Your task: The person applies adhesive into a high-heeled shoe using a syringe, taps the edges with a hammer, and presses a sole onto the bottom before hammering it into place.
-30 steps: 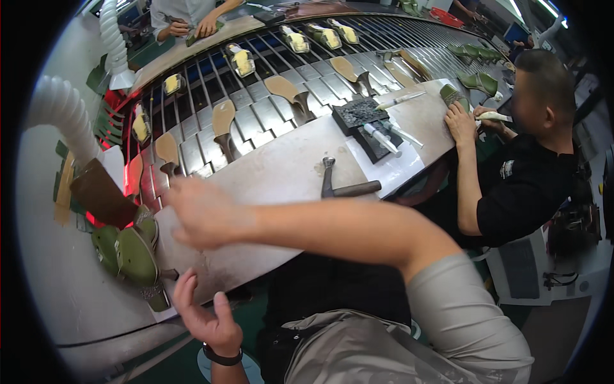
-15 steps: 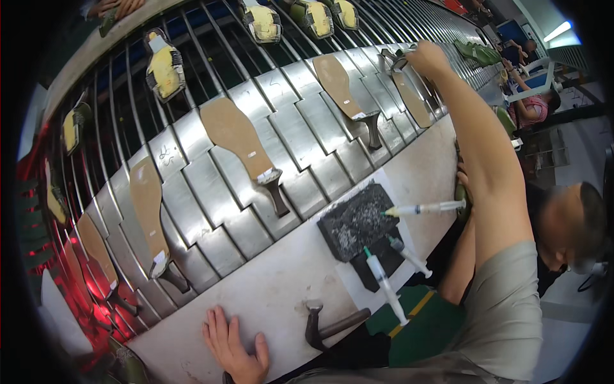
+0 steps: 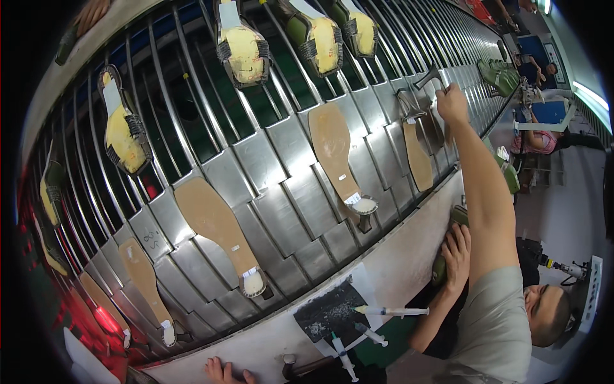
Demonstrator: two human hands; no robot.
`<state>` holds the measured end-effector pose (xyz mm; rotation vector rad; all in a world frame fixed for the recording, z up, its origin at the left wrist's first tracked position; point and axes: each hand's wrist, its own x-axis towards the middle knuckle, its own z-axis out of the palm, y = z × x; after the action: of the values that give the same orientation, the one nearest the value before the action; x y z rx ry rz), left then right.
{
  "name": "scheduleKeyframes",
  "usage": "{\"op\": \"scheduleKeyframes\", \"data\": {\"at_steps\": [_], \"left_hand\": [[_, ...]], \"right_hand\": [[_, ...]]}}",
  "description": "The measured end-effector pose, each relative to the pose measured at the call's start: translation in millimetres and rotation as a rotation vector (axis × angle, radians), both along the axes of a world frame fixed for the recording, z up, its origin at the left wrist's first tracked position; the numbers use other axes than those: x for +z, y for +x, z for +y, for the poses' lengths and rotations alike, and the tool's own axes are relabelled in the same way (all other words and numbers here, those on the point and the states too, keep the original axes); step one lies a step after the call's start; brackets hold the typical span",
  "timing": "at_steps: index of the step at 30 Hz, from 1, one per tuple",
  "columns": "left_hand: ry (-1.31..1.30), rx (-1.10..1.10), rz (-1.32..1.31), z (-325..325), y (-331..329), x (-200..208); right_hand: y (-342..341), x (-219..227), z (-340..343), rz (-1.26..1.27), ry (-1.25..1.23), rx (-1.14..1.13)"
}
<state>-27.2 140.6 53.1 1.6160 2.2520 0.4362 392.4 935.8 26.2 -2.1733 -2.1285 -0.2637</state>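
Insole piece (image 3: 446,132) – a dark brown one – stands far out on the steel slat conveyor (image 3: 281,192), just beside a tan insole (image 3: 417,157). The right hand (image 3: 451,102) is at full reach, its fingers curled tight around the piece's top end. The left hand (image 3: 224,371) lies flat on the near edge of the white bench (image 3: 396,269), fingers loosely spread. At this stretch a firm wrap of the fingers seems wiser than a fingertip pinch, with the left palm as a brace. The arm crosses above a co-worker's hand (image 3: 457,246) – the elbow is best kept high, clear of it and of the syringes (image 3: 390,312).
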Motion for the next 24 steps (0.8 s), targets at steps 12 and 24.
{"op": "scheduleKeyframes", "data": {"at_steps": [12, 24], "left_hand": [[0.017, 0.028, -0.016, -18, 1, -14], [0.211, 0.111, -0.271, 22, -20, 2]], "right_hand": [[-237, -9, 55, 0.060, -0.160, 0.465], [-258, 104, -122, 0.840, 0.060, 0.314]]}}
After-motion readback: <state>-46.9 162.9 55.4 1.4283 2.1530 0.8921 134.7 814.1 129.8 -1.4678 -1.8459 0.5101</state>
